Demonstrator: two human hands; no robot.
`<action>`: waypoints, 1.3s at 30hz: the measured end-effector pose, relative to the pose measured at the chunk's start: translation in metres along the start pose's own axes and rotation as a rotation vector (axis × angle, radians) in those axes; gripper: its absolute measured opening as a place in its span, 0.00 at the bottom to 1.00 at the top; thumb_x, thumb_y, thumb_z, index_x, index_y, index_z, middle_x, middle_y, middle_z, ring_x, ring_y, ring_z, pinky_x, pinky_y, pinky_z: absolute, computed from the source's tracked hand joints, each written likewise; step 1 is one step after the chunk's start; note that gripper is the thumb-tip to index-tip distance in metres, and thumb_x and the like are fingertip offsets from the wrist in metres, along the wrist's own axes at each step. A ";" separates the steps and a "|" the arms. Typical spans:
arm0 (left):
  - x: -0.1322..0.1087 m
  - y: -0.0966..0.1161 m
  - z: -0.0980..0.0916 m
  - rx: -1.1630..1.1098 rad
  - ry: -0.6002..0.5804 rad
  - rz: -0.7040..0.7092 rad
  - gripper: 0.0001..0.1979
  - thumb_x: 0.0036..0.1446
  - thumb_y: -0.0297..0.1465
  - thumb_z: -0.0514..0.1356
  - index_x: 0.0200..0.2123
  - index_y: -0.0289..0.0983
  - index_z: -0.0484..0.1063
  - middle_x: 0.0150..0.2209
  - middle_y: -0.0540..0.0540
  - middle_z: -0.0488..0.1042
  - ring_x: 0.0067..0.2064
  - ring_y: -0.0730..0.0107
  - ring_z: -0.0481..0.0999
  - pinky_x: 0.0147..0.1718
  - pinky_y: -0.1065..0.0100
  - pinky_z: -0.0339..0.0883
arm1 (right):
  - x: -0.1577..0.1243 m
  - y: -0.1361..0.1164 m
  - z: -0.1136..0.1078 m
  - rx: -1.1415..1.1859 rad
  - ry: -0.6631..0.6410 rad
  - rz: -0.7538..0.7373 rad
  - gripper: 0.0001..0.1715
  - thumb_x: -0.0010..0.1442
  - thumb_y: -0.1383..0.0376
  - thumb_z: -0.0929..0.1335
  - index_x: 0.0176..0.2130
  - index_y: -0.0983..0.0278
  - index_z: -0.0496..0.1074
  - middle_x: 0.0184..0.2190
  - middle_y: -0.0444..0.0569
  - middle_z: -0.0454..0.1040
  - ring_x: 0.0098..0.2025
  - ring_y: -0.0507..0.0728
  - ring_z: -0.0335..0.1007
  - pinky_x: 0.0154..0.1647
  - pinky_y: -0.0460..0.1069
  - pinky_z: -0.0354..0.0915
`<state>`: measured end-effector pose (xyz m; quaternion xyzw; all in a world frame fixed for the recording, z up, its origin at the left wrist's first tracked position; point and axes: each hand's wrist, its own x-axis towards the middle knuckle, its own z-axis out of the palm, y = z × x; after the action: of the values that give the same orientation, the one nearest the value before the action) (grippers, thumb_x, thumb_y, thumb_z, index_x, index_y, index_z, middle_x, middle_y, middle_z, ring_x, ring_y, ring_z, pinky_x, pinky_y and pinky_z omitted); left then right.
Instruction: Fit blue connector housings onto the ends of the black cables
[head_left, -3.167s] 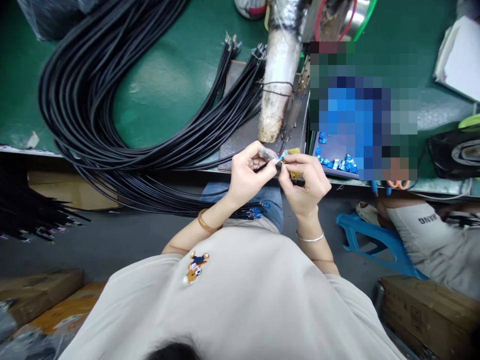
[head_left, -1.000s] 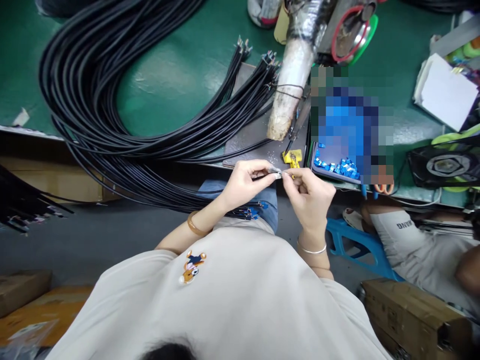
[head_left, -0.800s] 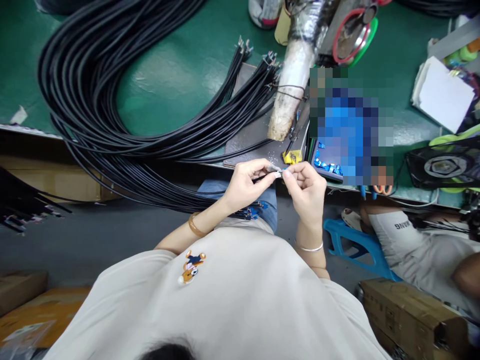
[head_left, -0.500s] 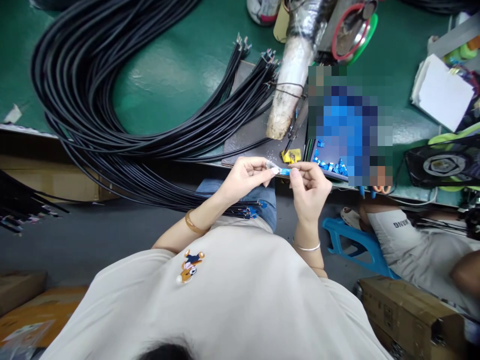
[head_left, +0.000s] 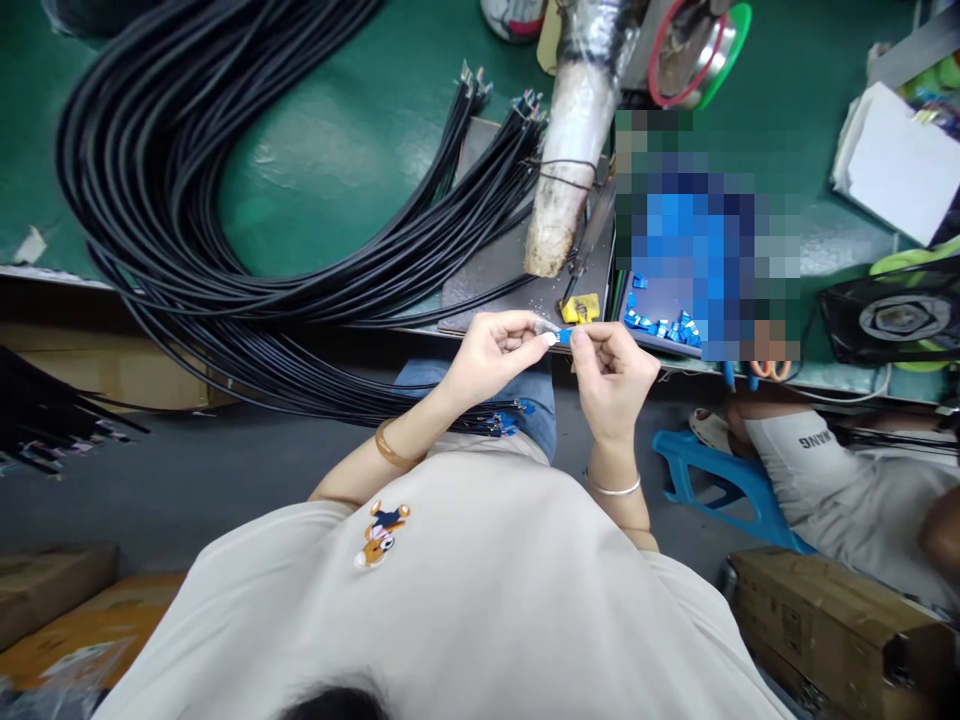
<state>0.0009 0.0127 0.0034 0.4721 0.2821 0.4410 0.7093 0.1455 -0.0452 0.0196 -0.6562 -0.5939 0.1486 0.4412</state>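
Just past the table's front edge, my left hand (head_left: 499, 358) is closed in a pinch, thumb against fingers. Its thumb tip meets the left end of a small blue piece (head_left: 565, 337), and a greyish bit shows above the thumb; I cannot make out what it is. My right hand (head_left: 615, 375) pinches the right end of the same blue piece between thumb and forefinger. Right behind the fingertips lies a yellow block (head_left: 580, 308) on a dark mat (head_left: 480, 311). Similar small blue pieces (head_left: 660, 328) lie in a tray to the right, partly pixelated.
A thick bundle of black cables (head_left: 300, 275) curves across the green table (head_left: 315, 150), and more cable ends (head_left: 502, 420) with blue tips rest on my lap. A wrapped duct (head_left: 559, 200) hangs over the mat. At right are a fan (head_left: 900, 318), a blue stool (head_left: 720, 485) and a seated person (head_left: 862, 480).
My right hand has moved slightly left, closer to my left hand, and less of the blue piece shows between them. The whole view has shifted a little.
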 end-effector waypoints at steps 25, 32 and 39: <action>0.016 -0.002 -0.002 0.093 0.055 -0.031 0.17 0.50 0.41 0.70 0.25 0.32 0.73 0.19 0.52 0.68 0.21 0.83 0.64 0.22 0.77 0.57 | 0.003 0.009 0.011 -0.169 0.190 -0.387 0.07 0.61 0.71 0.69 0.36 0.60 0.69 0.43 0.47 0.82 0.41 0.53 0.81 0.43 0.48 0.76; 0.020 -0.001 0.000 0.119 0.081 0.000 0.17 0.51 0.40 0.70 0.23 0.33 0.71 0.19 0.52 0.68 0.21 0.83 0.64 0.21 0.78 0.58 | 0.003 0.012 0.011 -0.107 0.154 -0.305 0.05 0.62 0.69 0.68 0.35 0.59 0.68 0.45 0.47 0.81 0.41 0.54 0.81 0.42 0.50 0.77; 0.021 0.002 0.003 0.124 0.096 0.008 0.12 0.51 0.35 0.69 0.24 0.33 0.73 0.19 0.53 0.68 0.21 0.82 0.64 0.21 0.77 0.59 | 0.005 0.008 0.009 -0.103 0.164 -0.314 0.04 0.61 0.69 0.69 0.35 0.59 0.70 0.44 0.47 0.81 0.41 0.54 0.81 0.43 0.52 0.77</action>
<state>0.0116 0.0303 0.0065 0.4945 0.3409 0.4474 0.6626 0.1454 -0.0364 0.0101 -0.5870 -0.6578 -0.0068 0.4719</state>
